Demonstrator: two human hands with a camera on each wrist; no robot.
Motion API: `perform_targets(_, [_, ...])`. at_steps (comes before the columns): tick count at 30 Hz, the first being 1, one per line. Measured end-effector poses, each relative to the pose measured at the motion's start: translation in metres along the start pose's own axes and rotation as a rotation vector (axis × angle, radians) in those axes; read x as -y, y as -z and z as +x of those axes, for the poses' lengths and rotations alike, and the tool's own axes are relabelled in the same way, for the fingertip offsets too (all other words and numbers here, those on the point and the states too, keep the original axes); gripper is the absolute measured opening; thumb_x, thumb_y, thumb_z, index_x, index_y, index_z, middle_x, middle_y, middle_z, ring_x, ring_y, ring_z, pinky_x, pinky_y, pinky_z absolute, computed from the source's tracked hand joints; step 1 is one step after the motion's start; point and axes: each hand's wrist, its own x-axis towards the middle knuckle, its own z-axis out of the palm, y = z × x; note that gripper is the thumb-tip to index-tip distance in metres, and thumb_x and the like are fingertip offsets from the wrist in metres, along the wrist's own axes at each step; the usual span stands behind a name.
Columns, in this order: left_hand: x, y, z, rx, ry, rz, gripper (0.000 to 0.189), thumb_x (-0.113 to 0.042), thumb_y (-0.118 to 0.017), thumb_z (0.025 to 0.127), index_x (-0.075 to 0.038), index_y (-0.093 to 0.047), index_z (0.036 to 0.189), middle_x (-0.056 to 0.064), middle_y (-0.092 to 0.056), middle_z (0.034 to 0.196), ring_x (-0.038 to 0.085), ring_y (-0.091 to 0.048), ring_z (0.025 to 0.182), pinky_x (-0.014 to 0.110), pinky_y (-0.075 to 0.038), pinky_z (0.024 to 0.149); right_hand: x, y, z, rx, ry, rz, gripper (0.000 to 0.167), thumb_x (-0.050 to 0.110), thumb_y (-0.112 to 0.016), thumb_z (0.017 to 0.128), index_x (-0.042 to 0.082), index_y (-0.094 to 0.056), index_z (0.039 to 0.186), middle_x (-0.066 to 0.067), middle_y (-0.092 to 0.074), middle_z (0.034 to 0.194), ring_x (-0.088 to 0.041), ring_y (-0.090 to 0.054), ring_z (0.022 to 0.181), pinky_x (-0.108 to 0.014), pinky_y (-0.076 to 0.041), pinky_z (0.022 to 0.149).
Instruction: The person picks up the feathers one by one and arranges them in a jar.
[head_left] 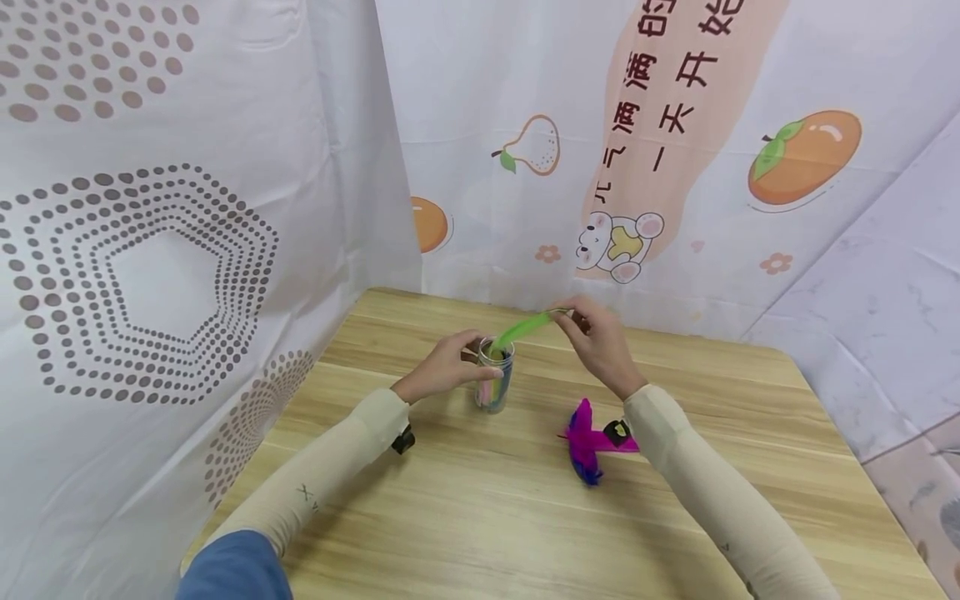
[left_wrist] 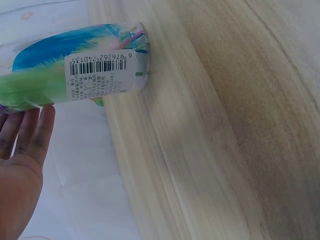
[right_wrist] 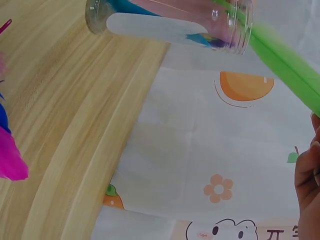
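Near the back of the table stands a clear jar [head_left: 495, 395] holding several coloured feathers, with a barcode label [left_wrist: 102, 72] on its side. My left hand [head_left: 444, 363] grips the jar near its rim, thumb in front and fingers behind. Above and to the right of it, my right hand [head_left: 596, 337] pinches one end of a long green feather [head_left: 527, 325]. The feather's other end passes through the jar's mouth, as the right wrist view also shows with the green feather [right_wrist: 285, 62] slanting out of the opening.
Magenta and blue feathers [head_left: 582, 442] lie on the wooden table [head_left: 465, 517], just left of my right forearm. Printed white curtains [head_left: 480, 208] hang right behind the table and along its left side.
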Motion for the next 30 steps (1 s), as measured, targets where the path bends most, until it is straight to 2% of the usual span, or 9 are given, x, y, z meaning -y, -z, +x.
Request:
perform_targets(4, [0.0, 0.0, 0.0, -0.001, 0.012, 0.009, 0.05, -0.051, -0.082, 0.086, -0.027, -0.065, 0.127, -0.004, -0.066, 0.113, 0.013, -0.063, 0.107, 0.034, -0.051, 0.099, -0.001, 0.001, 0.001, -0.02, 0.026, 0.022, 0.015, 0.003, -0.068, 0.099, 0.011, -0.075, 0.109, 0.001, -0.064, 0.083, -0.012, -0.045, 0.059, -0.02, -0.037, 0.05])
perform_targets(9, [-0.001, 0.0, -0.001, 0.001, 0.022, 0.008, 0.049, -0.05, -0.082, 0.086, -0.025, -0.065, 0.125, -0.003, -0.065, 0.114, 0.015, -0.063, 0.109, 0.036, -0.053, 0.097, -0.002, -0.002, 0.001, -0.007, 0.045, -0.018, 0.013, 0.001, -0.07, 0.097, 0.01, -0.075, 0.106, 0.002, -0.063, 0.082, -0.012, -0.045, 0.058, -0.02, -0.036, 0.05])
perform_targets(13, [-0.002, 0.0, -0.001, 0.006, 0.024, 0.004, 0.046, -0.046, -0.083, 0.087, -0.025, -0.065, 0.124, -0.003, -0.066, 0.114, 0.015, -0.063, 0.11, 0.036, -0.052, 0.099, -0.003, -0.009, 0.001, 0.027, 0.058, -0.044, 0.012, 0.001, -0.071, 0.097, 0.008, -0.075, 0.105, 0.001, -0.061, 0.08, -0.01, -0.042, 0.056, -0.022, -0.034, 0.048])
perform_targets(19, [-0.002, 0.001, 0.0, 0.004, 0.028, -0.006, 0.048, -0.05, -0.082, 0.086, -0.027, -0.065, 0.125, -0.004, -0.066, 0.115, 0.014, -0.063, 0.111, 0.037, -0.053, 0.098, -0.005, -0.021, -0.001, 0.09, 0.078, -0.051, 0.012, 0.001, -0.071, 0.096, 0.007, -0.075, 0.105, -0.001, -0.067, 0.088, -0.011, -0.046, 0.062, -0.024, -0.04, 0.053])
perform_targets(30, [-0.003, 0.0, 0.001, 0.009, 0.006, -0.002, 0.048, -0.045, -0.083, 0.087, -0.024, -0.065, 0.126, -0.005, -0.068, 0.114, 0.014, -0.064, 0.107, 0.036, -0.052, 0.1, -0.007, -0.04, -0.005, 0.249, 0.041, -0.037, 0.012, 0.007, -0.069, 0.099, 0.011, -0.074, 0.109, 0.001, -0.071, 0.1, -0.009, -0.055, 0.065, -0.027, -0.049, 0.057])
